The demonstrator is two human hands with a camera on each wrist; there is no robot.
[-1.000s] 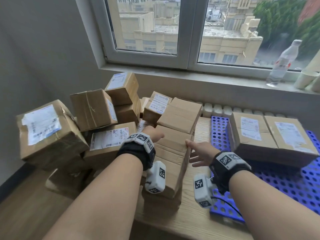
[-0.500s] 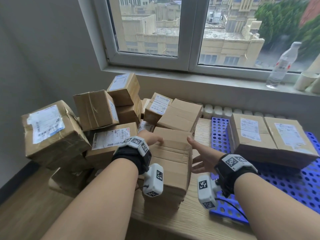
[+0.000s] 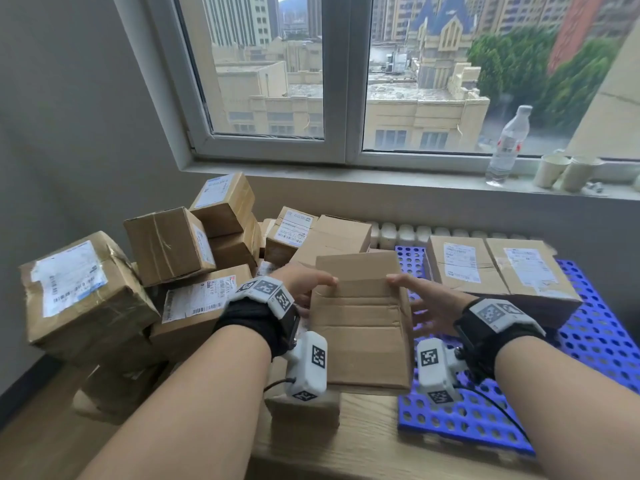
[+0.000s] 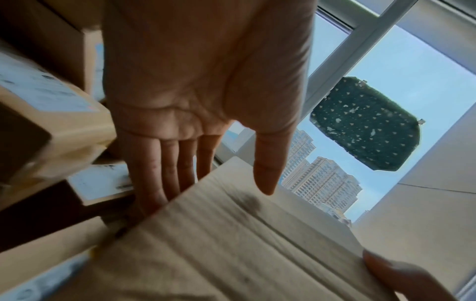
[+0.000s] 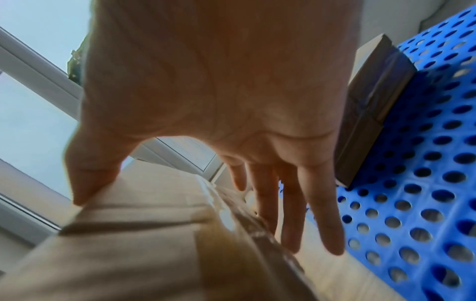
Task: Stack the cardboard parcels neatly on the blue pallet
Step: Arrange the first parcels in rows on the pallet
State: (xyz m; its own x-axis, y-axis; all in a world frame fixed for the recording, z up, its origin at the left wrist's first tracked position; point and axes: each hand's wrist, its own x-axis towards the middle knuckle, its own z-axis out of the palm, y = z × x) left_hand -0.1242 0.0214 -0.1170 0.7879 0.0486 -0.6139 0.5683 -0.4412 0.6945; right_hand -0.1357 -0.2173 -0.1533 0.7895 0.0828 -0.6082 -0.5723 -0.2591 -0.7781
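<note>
I hold a plain brown cardboard parcel [image 3: 360,320] in the air between both hands, just left of the blue pallet [image 3: 595,341]. My left hand [image 3: 317,289] grips its left side, with the thumb lying on the top face and the fingers [image 4: 159,183] running down the side. My right hand [image 3: 412,296] grips the right side the same way, fingers [image 5: 319,213] spread below the edge over the pallet [image 5: 425,203]. Two labelled parcels [image 3: 460,265] [image 3: 526,271] lie side by side at the pallet's far end.
A loose pile of cardboard parcels [image 3: 166,244] fills the left side against the grey wall. The wooden table [image 3: 363,445] carries the pallet. A water bottle [image 3: 507,143] and paper cups [image 3: 550,169] stand on the windowsill.
The parcel has come up off the table and shifted right toward the pallet, with both hands still on its sides. The head view has tilted upward.
</note>
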